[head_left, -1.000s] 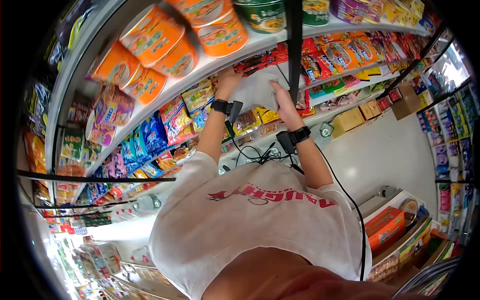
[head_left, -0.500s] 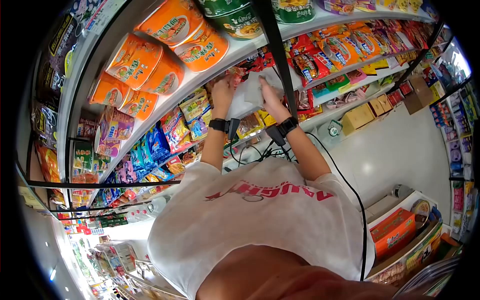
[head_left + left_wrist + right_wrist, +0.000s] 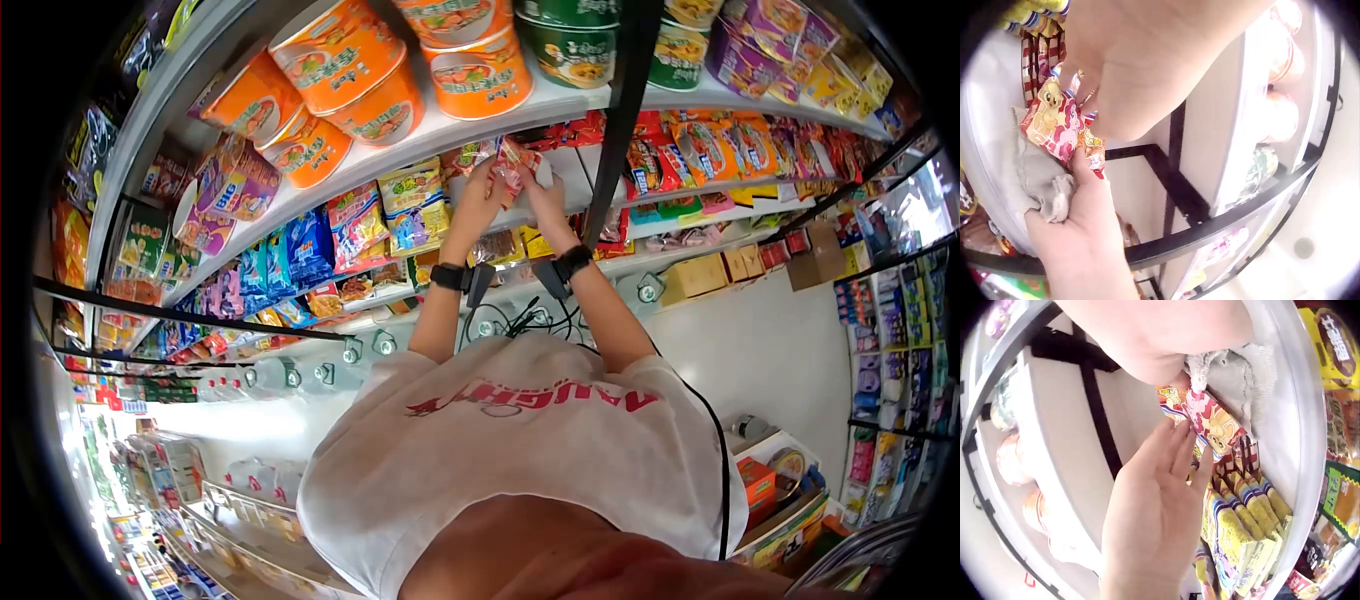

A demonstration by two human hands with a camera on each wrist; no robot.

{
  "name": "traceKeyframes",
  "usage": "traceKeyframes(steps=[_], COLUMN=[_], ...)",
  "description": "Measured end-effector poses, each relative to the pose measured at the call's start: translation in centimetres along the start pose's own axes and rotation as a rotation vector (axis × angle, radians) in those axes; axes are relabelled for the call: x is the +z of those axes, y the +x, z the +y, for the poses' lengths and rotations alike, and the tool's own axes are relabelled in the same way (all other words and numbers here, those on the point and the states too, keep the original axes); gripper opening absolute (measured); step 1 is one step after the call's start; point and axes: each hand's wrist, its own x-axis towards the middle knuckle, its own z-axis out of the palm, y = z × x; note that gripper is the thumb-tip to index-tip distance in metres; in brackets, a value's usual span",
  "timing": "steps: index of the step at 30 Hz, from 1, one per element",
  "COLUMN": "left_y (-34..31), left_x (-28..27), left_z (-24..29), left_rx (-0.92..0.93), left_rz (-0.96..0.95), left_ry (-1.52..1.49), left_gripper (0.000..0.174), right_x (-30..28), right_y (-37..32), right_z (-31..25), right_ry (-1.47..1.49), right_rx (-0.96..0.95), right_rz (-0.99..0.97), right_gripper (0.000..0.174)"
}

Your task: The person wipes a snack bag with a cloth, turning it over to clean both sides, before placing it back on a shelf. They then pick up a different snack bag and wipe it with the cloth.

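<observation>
Above the work, a long white shop shelf (image 3: 565,103) is crowded with stacked orange paper noodle bowls (image 3: 480,75); should the wrists be lifted sharply, its edge could be struck and the bowls jarred. The lower white shelf (image 3: 573,172) is reached into by two bare hands, and the thin black cables (image 3: 530,318) looped between the wrists might be snagged if the arms were drawn back.

The left grip (image 3: 480,205) is closed to a pinch, with the packet caught at its fingertips. The right grip (image 3: 546,205) is half curled around a crumpled grey textured cloth (image 3: 1041,178), its thumb laid on the packet; a slip could be caused by that shared hold. By too wide a nudge, the standing row of yellow film packets (image 3: 1244,515) could be toppled, and the narrow red-and-white striped packets (image 3: 1035,59) could be caught by the cloth.

Smallest of all, the glossy red-and-pink cartoon-pony packet (image 3: 1057,122) is held between both hands over the lower shelf, just beside the striped ones. In the left wrist view its printed face is turned to the camera, its long axis slanted from upper left to lower right, the yellow pony's head toward the upper left. Whether the orange piece below is a second packet cannot be told.
</observation>
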Motion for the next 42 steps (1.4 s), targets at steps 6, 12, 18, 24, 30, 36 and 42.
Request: traceKeyframes(steps=[6, 12, 18, 24, 30, 36, 42], left_y=[-1.7, -3.2, -5.5, -7.8, -7.1, -6.1, -8.2], left_x=[-1.9, -4.0, -3.3, -4.5, -7.6, -5.9, -0.8], left_z=[4.3, 6.2, 7.5, 9.2, 9.5, 13.1, 18.5], left_rx=[-0.778, -0.901, -0.874, -0.871, -0.874, -0.731, -0.538], left_rz=[0.193, 0.229, 0.275, 0.109, -0.087, -0.120, -0.438], left_ry=[-0.916, -1.417, -1.528, -1.596, -1.513, -1.327, -1.123], left_gripper=[0.058, 0.045, 0.041, 0.037, 0.041, 0.035, 0.035], right_x=[-3.3, -0.8, 1.2, 2.0, -3.2, -5.1, -12.0], right_y=[-5.5, -12.8, -13.9, -14.2, -17.2, -20.6, -23.1], right_z=[-3.8, -8.2, -7.0, -6.6, -9.6, -15.1, -16.3], right_ry=[-0.983, -0.776, -0.692, -0.300, -0.222, -0.509, -0.076], right_rx=[-0.393, -0.675, -0.518, -0.131, 0.202, -0.093, -0.077], right_rz=[-0.304, -0.658, -0.447, -0.109, -0.017, -0.122, 0.250], right_gripper=[0.024, 0.051, 0.055, 0.058, 0.047, 0.038, 0.038])
